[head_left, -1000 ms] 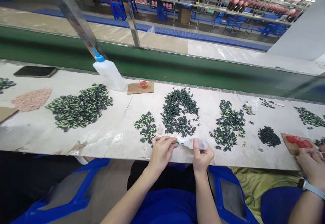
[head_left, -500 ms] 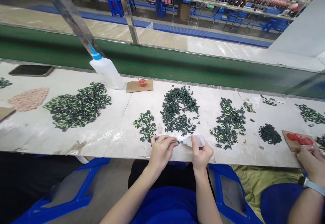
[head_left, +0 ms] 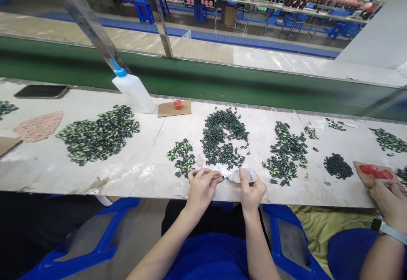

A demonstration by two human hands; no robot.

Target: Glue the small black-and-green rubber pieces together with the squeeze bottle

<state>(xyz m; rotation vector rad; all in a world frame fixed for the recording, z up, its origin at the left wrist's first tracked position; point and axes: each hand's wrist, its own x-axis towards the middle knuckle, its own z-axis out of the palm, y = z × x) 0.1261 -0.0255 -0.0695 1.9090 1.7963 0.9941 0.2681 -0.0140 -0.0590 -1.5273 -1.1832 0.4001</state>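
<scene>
My left hand (head_left: 203,183) pinches a small black-and-green piece (head_left: 222,177) at the fingertips. In my right hand (head_left: 252,191) lies a small white squeeze bottle (head_left: 240,176), tilted onto its side, its blue nozzle pointing left at the piece. Whether the tip touches it I cannot tell. Beyond my hands spreads a pile of dark green pellets (head_left: 219,138). Left of it is a small cluster of black-and-green pieces (head_left: 183,157); a larger heap of similar pieces (head_left: 286,153) lies to the right.
A big white bottle with a blue cap (head_left: 135,91) stands at the back beside cardboard with a red cup (head_left: 177,104). More black-and-green pieces (head_left: 101,136), pink bits (head_left: 40,126) and a phone (head_left: 41,91) lie left. At right, another person's hand (head_left: 389,199) is near red cups (head_left: 377,171).
The view has shifted very slightly. Both my hands keep the same pose, with piece and bottle nozzle held together. The other person's hand at right has moved a little.
</scene>
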